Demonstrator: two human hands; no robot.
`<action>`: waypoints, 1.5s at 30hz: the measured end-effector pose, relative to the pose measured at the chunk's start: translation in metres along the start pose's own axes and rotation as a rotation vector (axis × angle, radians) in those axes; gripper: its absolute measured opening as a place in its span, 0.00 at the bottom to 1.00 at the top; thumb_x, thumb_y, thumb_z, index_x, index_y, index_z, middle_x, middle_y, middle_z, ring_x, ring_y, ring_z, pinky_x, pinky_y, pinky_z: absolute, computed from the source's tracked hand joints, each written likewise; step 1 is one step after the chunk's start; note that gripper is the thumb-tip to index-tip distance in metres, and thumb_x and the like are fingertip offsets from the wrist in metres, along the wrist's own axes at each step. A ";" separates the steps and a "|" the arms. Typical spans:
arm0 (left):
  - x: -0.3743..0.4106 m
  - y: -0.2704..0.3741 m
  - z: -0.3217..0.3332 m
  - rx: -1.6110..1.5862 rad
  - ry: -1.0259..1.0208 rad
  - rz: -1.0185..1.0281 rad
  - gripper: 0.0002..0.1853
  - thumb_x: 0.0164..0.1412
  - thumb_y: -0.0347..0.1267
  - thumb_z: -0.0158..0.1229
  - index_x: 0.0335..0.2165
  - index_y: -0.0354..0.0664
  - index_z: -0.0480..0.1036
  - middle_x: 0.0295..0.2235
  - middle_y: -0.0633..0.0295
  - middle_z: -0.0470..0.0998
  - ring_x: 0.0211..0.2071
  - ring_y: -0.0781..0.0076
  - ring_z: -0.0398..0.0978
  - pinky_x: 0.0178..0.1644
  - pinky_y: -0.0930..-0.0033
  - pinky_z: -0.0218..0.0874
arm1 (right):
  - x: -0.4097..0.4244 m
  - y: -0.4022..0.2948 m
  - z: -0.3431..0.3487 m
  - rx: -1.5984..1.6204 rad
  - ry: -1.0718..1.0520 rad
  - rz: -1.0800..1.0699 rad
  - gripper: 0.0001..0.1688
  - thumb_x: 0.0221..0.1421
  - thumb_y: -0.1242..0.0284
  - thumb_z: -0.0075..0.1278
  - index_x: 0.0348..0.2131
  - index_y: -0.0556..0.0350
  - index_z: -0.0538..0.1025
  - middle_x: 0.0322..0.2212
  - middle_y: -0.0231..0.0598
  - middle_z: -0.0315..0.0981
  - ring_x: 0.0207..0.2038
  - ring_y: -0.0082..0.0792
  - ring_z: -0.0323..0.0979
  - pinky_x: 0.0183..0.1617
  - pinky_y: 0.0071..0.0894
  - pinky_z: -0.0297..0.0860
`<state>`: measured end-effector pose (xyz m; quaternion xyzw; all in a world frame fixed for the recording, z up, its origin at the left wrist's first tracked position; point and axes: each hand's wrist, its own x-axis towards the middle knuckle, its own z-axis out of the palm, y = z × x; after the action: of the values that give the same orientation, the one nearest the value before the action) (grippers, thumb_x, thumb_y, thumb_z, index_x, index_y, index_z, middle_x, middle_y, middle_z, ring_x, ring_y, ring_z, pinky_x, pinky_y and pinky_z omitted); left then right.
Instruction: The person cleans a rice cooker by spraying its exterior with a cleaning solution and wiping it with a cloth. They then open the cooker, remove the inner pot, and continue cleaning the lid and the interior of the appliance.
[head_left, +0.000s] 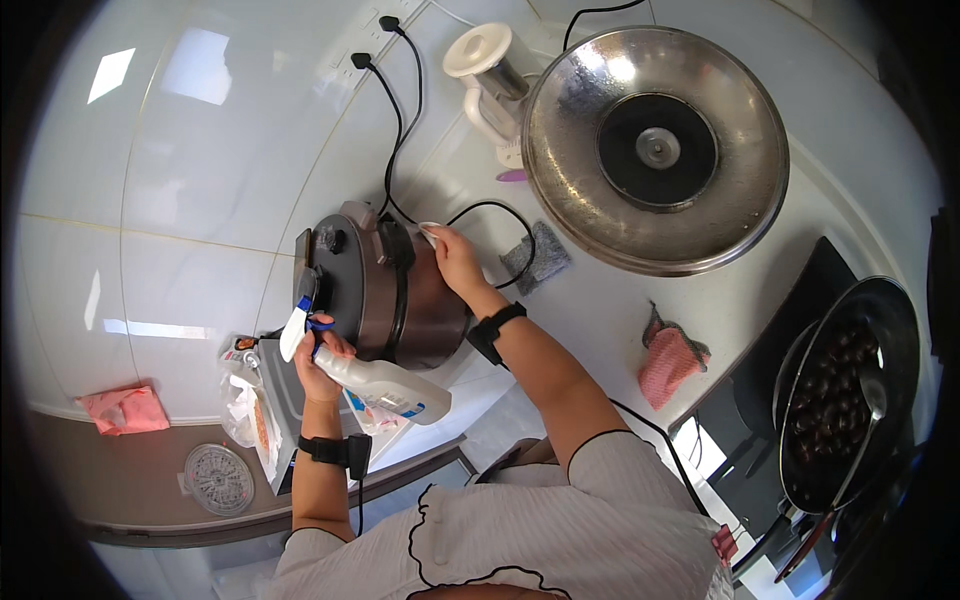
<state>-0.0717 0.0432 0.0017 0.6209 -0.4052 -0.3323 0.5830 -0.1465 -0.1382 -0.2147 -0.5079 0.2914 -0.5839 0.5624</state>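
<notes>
My left hand (322, 360) grips the neck of a white spray bottle (390, 386) with a blue trigger, held tilted in front of a dark brown electric pressure cooker (431, 300). The cooker's black lid (341, 277) faces the tiled wall. My right hand (456, 259) presses a small white cloth (431, 231) against the cooker's side, near its rear; the fingers partly hide the cloth. A black power cord (491, 204) loops behind my right hand, over a grey scouring pad (536, 257) on the counter.
A large steel lid (555, 165) and a cream electric kettle (487, 97) stand at the back. A pink cloth (667, 367) lies at the right, before a wok (806, 480) of dark round food with a ladle (859, 450). At the left are a plastic bag (236, 412) and a pink packet (127, 411).
</notes>
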 end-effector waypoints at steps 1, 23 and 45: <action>-0.001 -0.001 -0.004 -0.012 0.010 -0.005 0.20 0.63 0.41 0.41 0.40 0.33 0.63 0.15 0.63 0.64 0.17 0.68 0.67 0.26 0.68 0.63 | -0.008 -0.003 0.003 -0.080 0.038 0.011 0.18 0.53 0.83 0.41 0.43 0.57 0.74 0.42 0.51 0.71 0.46 0.53 0.68 0.51 0.40 0.65; -0.002 -0.002 -0.001 0.064 0.038 0.003 0.21 0.62 0.46 0.43 0.40 0.37 0.63 0.14 0.66 0.61 0.14 0.72 0.62 0.22 0.71 0.56 | 0.007 -0.019 -0.011 0.028 -0.085 -0.063 0.24 0.50 0.87 0.39 0.45 0.56 0.74 0.44 0.54 0.71 0.47 0.53 0.69 0.51 0.37 0.65; -0.008 -0.004 -0.010 0.035 0.001 0.038 0.23 0.60 0.45 0.45 0.40 0.34 0.63 0.14 0.63 0.64 0.15 0.69 0.66 0.24 0.69 0.62 | -0.091 -0.075 -0.007 0.071 0.036 -0.105 0.27 0.50 0.89 0.38 0.48 0.56 0.72 0.49 0.54 0.66 0.55 0.52 0.62 0.59 0.40 0.58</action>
<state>-0.0658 0.0553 -0.0016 0.6236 -0.4222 -0.3136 0.5784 -0.1932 -0.0378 -0.1727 -0.4914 0.2535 -0.6317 0.5433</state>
